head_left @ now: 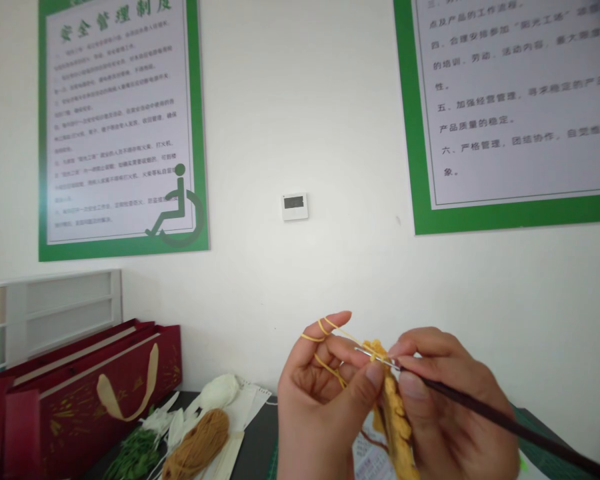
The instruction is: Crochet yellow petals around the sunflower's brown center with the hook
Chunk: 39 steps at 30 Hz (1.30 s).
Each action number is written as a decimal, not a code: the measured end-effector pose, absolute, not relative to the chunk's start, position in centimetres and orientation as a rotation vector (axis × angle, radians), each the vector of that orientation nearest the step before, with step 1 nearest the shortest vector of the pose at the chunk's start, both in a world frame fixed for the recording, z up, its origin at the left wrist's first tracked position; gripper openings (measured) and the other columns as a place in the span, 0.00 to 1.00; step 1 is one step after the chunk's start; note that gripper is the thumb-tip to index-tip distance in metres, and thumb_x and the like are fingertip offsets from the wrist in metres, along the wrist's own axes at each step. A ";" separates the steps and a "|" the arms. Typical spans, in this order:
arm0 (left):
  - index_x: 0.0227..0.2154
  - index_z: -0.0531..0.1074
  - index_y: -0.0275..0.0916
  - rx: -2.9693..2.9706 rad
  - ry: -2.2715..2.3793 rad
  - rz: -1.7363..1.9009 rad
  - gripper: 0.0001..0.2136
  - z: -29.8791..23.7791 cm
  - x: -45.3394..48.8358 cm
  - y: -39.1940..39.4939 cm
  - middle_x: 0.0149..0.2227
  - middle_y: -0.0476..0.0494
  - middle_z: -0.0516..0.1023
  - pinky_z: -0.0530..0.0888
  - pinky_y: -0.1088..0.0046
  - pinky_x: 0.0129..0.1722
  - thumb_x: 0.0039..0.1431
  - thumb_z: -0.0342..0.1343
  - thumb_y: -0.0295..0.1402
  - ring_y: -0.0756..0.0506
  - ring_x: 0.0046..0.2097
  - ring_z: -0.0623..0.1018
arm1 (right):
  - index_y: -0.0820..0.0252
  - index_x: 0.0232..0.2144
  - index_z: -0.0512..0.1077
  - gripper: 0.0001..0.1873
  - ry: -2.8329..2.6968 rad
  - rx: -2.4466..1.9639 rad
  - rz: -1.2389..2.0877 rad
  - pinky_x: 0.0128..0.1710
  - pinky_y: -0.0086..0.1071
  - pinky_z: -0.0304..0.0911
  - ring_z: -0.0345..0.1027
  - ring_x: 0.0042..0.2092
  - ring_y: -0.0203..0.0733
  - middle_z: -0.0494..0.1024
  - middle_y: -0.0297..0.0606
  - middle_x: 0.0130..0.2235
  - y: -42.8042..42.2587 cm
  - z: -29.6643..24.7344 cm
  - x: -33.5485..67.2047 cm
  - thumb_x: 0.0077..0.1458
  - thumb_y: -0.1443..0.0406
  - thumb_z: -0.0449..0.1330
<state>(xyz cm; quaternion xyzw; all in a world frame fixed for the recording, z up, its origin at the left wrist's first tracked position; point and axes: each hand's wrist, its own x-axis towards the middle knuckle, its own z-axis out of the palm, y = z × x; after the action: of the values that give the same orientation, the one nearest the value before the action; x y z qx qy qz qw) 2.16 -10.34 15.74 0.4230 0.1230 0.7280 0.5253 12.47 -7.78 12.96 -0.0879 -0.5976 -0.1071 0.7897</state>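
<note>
My left hand (325,393) pinches the top of a yellow crochet piece (397,427) between thumb and fingers. Yellow yarn (313,338) loops round its raised index finger and runs down to the work. A crochet hook (460,400) with a metal tip and a dark handle is gripped by my right hand (450,393). The hook's tip lies across the top of the yellow piece, by the left thumb. Below hangs the rest of the crochet piece, partly hidden behind the right hand.
At lower left are dark red gift bags (95,400), a white drawer unit (60,303), a brown yarn skein (197,447), white yarn (220,391) and green yarn (135,453) on a dark table. Green-framed posters (115,133) and a small white wall panel (295,208) are on the wall.
</note>
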 end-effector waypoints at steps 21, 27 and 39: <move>0.41 0.80 0.37 1.157 0.419 1.812 0.17 15.7 1.5 -10.1 0.28 0.49 0.77 0.72 0.81 0.29 0.46 0.72 0.23 0.53 0.29 0.74 | 0.57 0.39 0.71 0.05 -1.143 -0.321 0.066 0.28 0.28 0.69 0.70 0.28 0.34 0.76 0.34 0.30 -8.2 12.4 12.4 0.67 0.67 0.54; 0.38 0.82 0.37 1.140 0.316 1.627 0.14 15.6 0.9 -9.5 0.28 0.47 0.77 0.72 0.77 0.30 0.45 0.73 0.27 0.51 0.28 0.75 | 0.56 0.29 0.68 0.13 -1.127 -0.144 0.727 0.25 0.29 0.66 0.64 0.26 0.35 0.70 0.31 0.25 -7.6 13.3 12.1 0.67 0.59 0.56; 0.34 0.84 0.38 1.106 0.318 1.568 0.10 15.7 1.5 -10.2 0.28 0.45 0.81 0.74 0.78 0.34 0.47 0.74 0.28 0.51 0.31 0.78 | 0.53 0.38 0.71 0.04 -1.211 -0.163 0.280 0.25 0.29 0.68 0.70 0.29 0.35 0.75 0.33 0.32 -7.5 12.5 11.6 0.65 0.67 0.57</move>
<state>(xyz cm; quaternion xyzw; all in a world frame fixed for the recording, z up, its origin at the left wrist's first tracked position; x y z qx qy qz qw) 1.50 -10.18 15.75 0.4699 0.1350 0.6661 0.5633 11.61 -7.51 12.49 -0.0764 -0.5666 0.1310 0.8099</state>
